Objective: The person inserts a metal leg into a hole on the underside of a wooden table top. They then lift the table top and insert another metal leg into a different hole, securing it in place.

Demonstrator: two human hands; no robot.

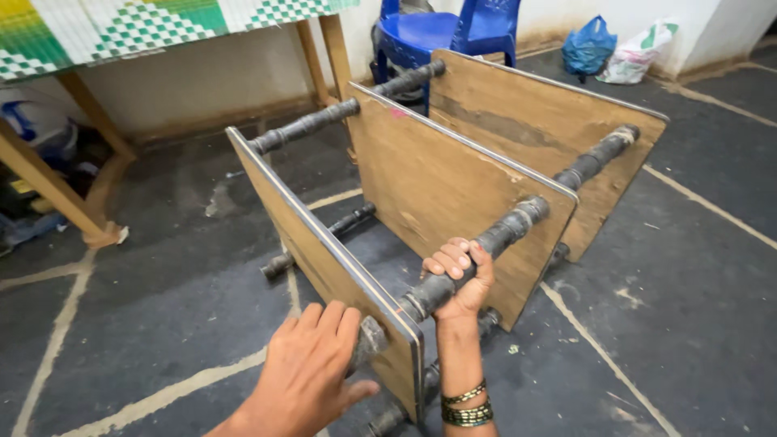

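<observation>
A rack of three upright plywood boards [437, 186], joined by dark metal rods, stands on the floor. My right hand [458, 279], with beaded bracelets on its wrist, is wrapped around the near upper rod [506, 233] between the near board [324, 251] and the middle one. My left hand [312, 368] cups the rod's end [371, 340], which sticks out of the near board's outer face. Its fingers lie over the end and its thumb is below.
A wooden table's legs [48, 182] under a green-and-white checked cloth stand at the far left. A blue plastic chair [441, 32] is behind the rack. A blue bag [588, 47] and a white bag [639, 53] lie by the back wall. The floor is dark stone with pale joints.
</observation>
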